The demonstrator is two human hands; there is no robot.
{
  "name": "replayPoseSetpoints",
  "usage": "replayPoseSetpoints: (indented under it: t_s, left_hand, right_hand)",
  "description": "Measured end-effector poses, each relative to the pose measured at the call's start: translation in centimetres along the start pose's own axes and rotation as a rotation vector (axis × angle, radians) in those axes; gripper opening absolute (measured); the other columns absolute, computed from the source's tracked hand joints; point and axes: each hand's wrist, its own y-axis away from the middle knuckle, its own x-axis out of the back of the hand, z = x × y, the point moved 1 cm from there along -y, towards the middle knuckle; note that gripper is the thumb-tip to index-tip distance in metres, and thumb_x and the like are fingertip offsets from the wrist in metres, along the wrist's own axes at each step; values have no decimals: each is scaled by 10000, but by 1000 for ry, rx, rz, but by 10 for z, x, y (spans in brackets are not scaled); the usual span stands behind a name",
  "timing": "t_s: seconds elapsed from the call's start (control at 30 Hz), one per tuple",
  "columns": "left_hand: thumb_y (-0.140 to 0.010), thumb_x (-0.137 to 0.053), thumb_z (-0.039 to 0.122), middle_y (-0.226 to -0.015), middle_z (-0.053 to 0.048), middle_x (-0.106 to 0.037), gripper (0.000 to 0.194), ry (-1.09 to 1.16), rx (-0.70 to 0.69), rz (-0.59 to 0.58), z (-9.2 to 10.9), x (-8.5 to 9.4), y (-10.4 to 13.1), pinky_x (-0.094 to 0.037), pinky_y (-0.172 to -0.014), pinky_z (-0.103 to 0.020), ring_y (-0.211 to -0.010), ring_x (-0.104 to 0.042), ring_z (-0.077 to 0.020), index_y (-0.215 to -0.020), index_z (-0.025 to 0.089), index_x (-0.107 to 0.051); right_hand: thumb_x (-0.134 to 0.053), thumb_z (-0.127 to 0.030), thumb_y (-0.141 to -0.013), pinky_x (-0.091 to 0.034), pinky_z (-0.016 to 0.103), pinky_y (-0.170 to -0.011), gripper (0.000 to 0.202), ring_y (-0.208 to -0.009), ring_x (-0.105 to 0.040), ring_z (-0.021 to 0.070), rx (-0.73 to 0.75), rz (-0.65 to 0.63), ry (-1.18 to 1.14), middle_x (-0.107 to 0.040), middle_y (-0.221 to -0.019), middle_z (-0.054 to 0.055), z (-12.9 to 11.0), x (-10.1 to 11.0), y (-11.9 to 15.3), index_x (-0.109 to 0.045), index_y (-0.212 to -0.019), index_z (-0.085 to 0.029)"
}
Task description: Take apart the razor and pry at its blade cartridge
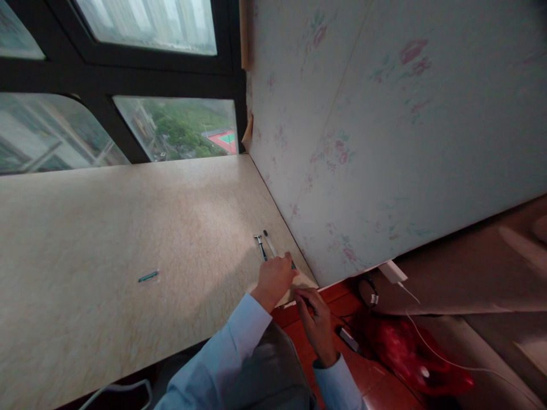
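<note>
My left hand [276, 279] is low over the right end of the pale sill, its fingers bent and mostly hidden from above. Just beyond its knuckles lie a razor [261, 248] with a T-shaped metal head and a thin pale stick with a dark tip [270, 243], its kind unclear. The dark end of another slim thing [293, 265] shows beside the left fingers. My right hand [317, 324] is past the sill's front edge, close to the left one. Its fingers are curled, thumb towards them; anything between them is too small to make out.
A short teal stick-like object [148, 277] lies on the sill [85, 239] to the left. A flowered wall [363, 142] borders the right side, and dark-framed windows [171, 65] the back. Below right are a white adapter [393, 272] with a cable and a red plastic bag [410, 353].
</note>
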Motion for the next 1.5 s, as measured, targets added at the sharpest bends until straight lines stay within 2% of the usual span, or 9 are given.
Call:
replayPoseSetpoints:
  t_s: [0.2, 0.3, 0.47, 0.67, 0.9, 1.07, 1.23, 1.37, 1.5]
  left_hand:
    - [-931, -567, 442, -783, -39, -727, 379, 169, 54, 128, -35, 3, 31, -445, -673, -287, -801, -705, -218, -1232, 213, -596]
    - [-930, -538, 396, -636, 24, -619, 208, 270, 144, 216, -71, -2, 57, -358, -596, -259, -621, -613, -162, -973, 202, -600]
    - [-878, -467, 425, -499, 57, -343, 383, 307, 281, 428, -139, -12, 106, -241, -541, -260, -476, -369, -111, -588, 213, -334]
    - [-857, -418, 465, -501, 55, -214, 451, 302, 441, 632, -198, -10, 156, -216, -531, -261, -476, -272, -95, -536, 214, -224]
    - [-862, -433, 443, -497, 55, -230, 451, 288, 566, 758, -227, -6, 181, -226, -535, -261, -481, -261, -91, -533, 211, -231]
    - [-873, -427, 461, -493, 50, -245, 461, 309, 590, 721, -251, 2, 188, -200, -535, -269, -480, -281, -94, -528, 206, -256]
    - [-886, -458, 489, -498, 47, -333, 436, 284, 581, 632, -273, 11, 186, -204, -532, -272, -477, -326, -107, -569, 202, -372]
    - [-868, -540, 536, -595, 31, -526, 379, 243, 587, 523, -279, 20, 182, -291, -542, -262, -538, -506, -145, -949, 174, -614]
    - [-851, -579, 591, -873, -55, -693, 647, 151, 578, 413, -279, 28, 176, -433, -656, -289, -797, -667, -223, -1337, 167, -526]
  right_hand:
    - [-601, -236, -922, -529, 290, -733, 131, -827, -666, 192, 27, 32, 25, -709, -890, 60, -2, 1, 1, -727, -937, -205]
    - [-601, -250, -923, -532, 285, -702, 138, -791, -664, 188, 29, 23, 31, -701, -849, 56, -5, -1, 3, -730, -926, -202]
    - [-575, -277, -941, -546, 292, -696, 185, -772, -672, 192, 27, -53, 32, -712, -829, 62, -18, -13, 7, -742, -957, -199]
    - [-563, -327, -944, -568, 283, -669, 244, -729, -715, 202, 2, -162, 18, -769, -840, 77, -41, -41, 7, -755, -965, -178]
    - [-547, -427, -931, -497, 259, -536, 346, -574, -639, 180, -36, -211, 130, -701, -666, 38, -54, -63, 3, -748, -985, -151]
    - [-569, -514, -902, -452, 252, -489, 381, -537, -602, 175, -163, -253, 94, -663, -625, 32, -56, -70, -5, -695, -831, -161]
    - [-593, -573, -866, -375, 239, -421, 432, -467, -575, 172, -179, -403, 56, -622, -523, 18, -70, -98, -17, -693, -794, -159]
    - [-597, -544, -873, -399, 236, -460, 412, -524, -608, 176, -109, -450, 57, -667, -589, 38, -83, -133, -30, -707, -776, -159]
    - [-579, -503, -889, -362, 239, -450, 383, -485, -562, 156, -24, -524, 87, -642, -562, 23, -90, -166, -40, -721, -786, -161]
